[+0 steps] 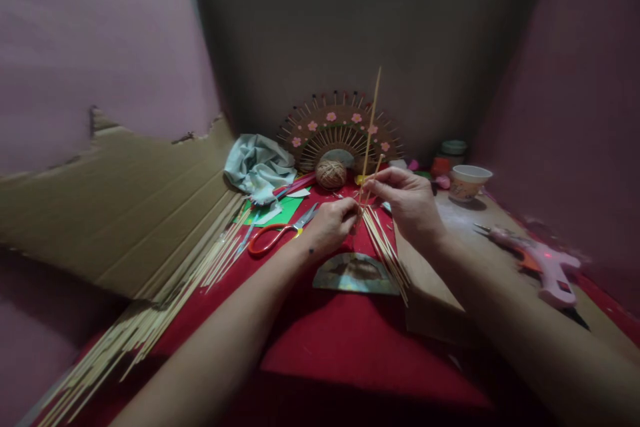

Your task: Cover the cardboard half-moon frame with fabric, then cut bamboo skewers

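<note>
My left hand (340,221) is closed in a pinch around the lower end of a long bamboo stick (371,123), which points up and leans slightly right. Just above it, my right hand (410,203) pinches with thumb and fingers at a shorter stick (379,165) beside the long one. Their lower ends are hidden by the fingers. Beneath the hands, a bundle of cut sticks (383,243) lies fanned across the red cloth. A half-round painted piece (355,275) lies nearer to me. Red-handled scissors (273,239) rest left of my left hand.
A finished-looking stick fan (345,121) with pink flowers stands behind a twine ball (331,174). Long sticks (165,317) and cardboard (150,207) lie left, below a crumpled cloth (260,167). At right are a paper cup (469,183) and a pink glue gun (550,267) on a board.
</note>
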Tool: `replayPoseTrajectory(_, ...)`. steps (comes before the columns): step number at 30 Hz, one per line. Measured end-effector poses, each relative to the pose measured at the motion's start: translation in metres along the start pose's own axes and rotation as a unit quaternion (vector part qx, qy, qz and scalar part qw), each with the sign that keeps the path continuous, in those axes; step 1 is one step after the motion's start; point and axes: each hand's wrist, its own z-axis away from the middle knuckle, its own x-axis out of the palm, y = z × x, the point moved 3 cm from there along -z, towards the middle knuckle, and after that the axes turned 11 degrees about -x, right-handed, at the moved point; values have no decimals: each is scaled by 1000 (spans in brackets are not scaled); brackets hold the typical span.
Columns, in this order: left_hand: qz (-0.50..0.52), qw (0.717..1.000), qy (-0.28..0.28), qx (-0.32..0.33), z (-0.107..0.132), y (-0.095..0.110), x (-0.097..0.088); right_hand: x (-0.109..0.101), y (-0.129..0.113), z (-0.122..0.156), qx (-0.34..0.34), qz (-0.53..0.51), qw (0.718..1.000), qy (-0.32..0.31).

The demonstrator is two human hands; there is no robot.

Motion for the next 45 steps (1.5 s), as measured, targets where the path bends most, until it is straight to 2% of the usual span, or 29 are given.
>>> replayPoseTrajectory(8,-36,999,-22,34,4,3,-4,4,-5,4,-26,47,999,7)
replayPoseTrajectory(15,-41,998,-35,16,7,-4,3,7,1,5,-9,29,1000,-5)
replayPoseTrajectory(23,-59,997,-40,0,5,-9,6,12,-3,3,-42,34,997,-47)
replayPoseTrajectory(28,-69,996,-56,-1,4,-15,10,10,3,5,-14,53,997,-60)
replayPoseTrajectory(37,-83,994,-69,-11,3,-17,12,5,4,9,-33,71,995,-56)
replayPoseTrajectory(45,-105,991,-85,-17,5,-20,16,7,5,9,-8,48,998,-46)
